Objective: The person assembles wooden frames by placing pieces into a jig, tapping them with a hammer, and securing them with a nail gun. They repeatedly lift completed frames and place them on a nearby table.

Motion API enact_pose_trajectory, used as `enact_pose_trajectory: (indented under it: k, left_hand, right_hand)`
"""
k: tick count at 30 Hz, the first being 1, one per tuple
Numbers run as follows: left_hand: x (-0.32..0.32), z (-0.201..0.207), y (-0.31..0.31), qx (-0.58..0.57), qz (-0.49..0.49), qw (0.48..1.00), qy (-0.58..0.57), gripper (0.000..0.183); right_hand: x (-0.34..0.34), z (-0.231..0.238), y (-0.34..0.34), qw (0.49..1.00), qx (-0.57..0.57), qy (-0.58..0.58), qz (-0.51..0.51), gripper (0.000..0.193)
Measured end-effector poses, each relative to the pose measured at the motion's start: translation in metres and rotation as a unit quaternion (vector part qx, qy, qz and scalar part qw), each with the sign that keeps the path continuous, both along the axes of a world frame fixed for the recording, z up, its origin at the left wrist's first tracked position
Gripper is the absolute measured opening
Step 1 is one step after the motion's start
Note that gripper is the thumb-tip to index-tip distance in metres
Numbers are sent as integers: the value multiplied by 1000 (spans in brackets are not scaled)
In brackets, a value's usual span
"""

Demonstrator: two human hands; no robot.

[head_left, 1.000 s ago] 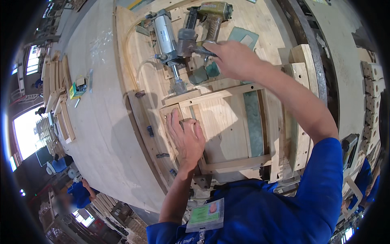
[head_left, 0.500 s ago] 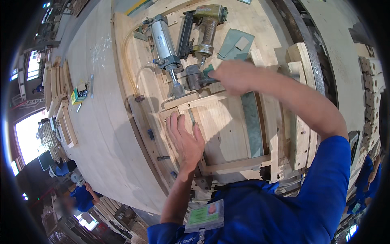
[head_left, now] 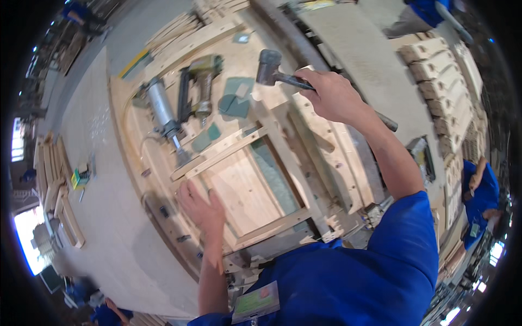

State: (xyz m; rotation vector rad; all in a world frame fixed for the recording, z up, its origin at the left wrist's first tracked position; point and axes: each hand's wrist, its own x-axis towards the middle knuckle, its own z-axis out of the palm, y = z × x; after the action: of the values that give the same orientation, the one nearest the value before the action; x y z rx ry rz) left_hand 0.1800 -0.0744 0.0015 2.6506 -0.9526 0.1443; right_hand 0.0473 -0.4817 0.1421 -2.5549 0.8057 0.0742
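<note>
My right hand (head_left: 337, 98) is closed around the handle of a mallet with a dark, barrel-shaped head (head_left: 268, 68). The mallet is held up over the right side of the jig, its handle sticking out behind my fist. My left hand (head_left: 202, 209) lies with fingers spread on the left side of a rectangular wooden frame (head_left: 272, 225). A pale wooden panel (head_left: 234, 187) fills much of that frame. Against the frame's far rail (head_left: 225, 153) points the rod of a silver pneumatic cylinder (head_left: 160, 103).
Beyond the frame lie a nail gun (head_left: 204, 87) and green sheet pieces (head_left: 237, 98). A small yellow-green box (head_left: 79, 177) sits on the left board (head_left: 109, 217). Stacked wooden parts (head_left: 443, 87) stand at the right, near a co-worker in blue (head_left: 479, 190).
My right hand has raised the mallet from beside the cylinder rod, away to the right. My left hand stays on the frame's left side. The whole view has shifted and turned.
</note>
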Motion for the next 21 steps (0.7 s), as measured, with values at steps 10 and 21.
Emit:
enact_pose_trajectory:
  k: [10, 21]
  left_hand:
    - [2, 16, 16, 16, -45, 998, 28, 74]
    - [-114, 118, 211, -164, 215, 866, 421, 27]
  right_hand:
    - [-131, -58, -133, 959, -143, -56, -237, 35]
    - [-143, -35, 9, 975, -74, -200, -70, 58]
